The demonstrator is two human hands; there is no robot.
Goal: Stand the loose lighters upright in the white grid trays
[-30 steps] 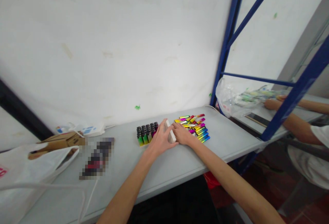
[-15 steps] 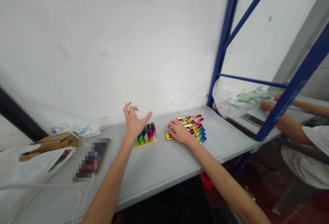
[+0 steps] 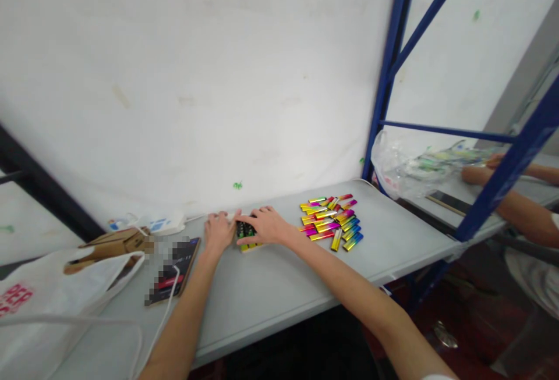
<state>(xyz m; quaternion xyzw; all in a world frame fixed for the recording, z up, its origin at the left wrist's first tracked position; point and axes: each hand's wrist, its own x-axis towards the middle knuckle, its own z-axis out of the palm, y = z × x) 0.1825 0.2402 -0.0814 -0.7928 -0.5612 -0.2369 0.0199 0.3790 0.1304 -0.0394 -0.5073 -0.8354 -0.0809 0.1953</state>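
Note:
A small tray (image 3: pixel 251 248) of upright lighters (image 3: pixel 247 230) with black tops stands on the grey table, partly covered by my hands. My left hand (image 3: pixel 219 231) lies along the tray's left side, fingers stretched forward and thumb at its back corner. From the right, my right hand (image 3: pixel 265 226) spans the tray, fingers over its back and thumb at its front. The tips of the two hands meet near the tray's back left. Whether anything small is between my right fingers is hidden. Shiny, multicoloured metallic lighter sleeves (image 3: pixel 327 223) lie in a loose pile to the right.
At left are a phone (image 3: pixel 177 275) with a white cable, a cardboard box (image 3: pixel 117 242), a white plastic bag (image 3: pixel 48 310) and a white power strip (image 3: pixel 163 222). A blue metal frame (image 3: pixel 379 100) stands right. Beyond it, another person's arm (image 3: pixel 519 211) reaches towards clear plastic bags (image 3: pixel 419 167).
My right hand has left the metallic pile and moved left onto the tray. My left hand has come down from above the tray to its left side. The view has shifted slightly.

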